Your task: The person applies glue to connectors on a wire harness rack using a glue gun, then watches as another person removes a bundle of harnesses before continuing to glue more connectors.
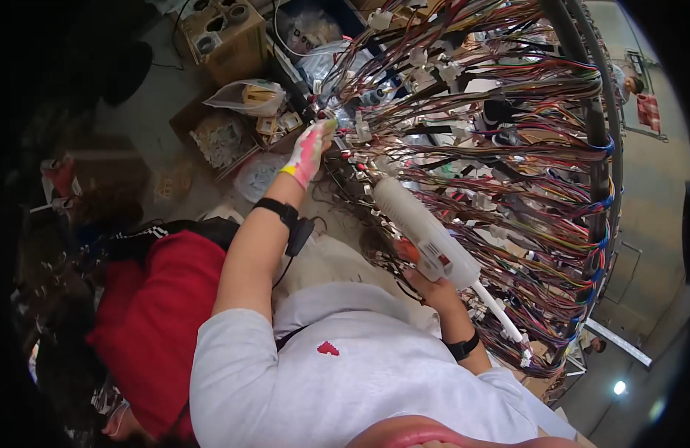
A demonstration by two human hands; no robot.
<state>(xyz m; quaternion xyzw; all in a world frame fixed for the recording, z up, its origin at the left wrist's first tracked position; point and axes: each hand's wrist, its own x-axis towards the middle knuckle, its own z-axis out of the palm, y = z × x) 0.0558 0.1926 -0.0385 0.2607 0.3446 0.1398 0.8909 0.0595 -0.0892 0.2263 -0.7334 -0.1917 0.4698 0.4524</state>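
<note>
My left hand (311, 153), in a white and pink glove with a yellow cuff, reaches to the near edge of a big rack of bundled wires (502, 142). Its fingers are pressed together beside small connectors at the wire ends; what they hold, if anything, is too small to make out. A long white heat gun (416, 213) lies slantwise across the wires, its front end toward the connectors near my left hand. My right hand (428, 284) is closed around its lower part, with the fingers partly hidden behind it. A white cord sleeve (502, 313) runs from its back end.
Beyond my left hand stand an open box of pale connectors (221, 142), plastic bags (251, 95) and a cardboard box (224, 41). A person in red (165, 299) is close on my left. A dark curved pipe (595, 134) bounds the rack on the right.
</note>
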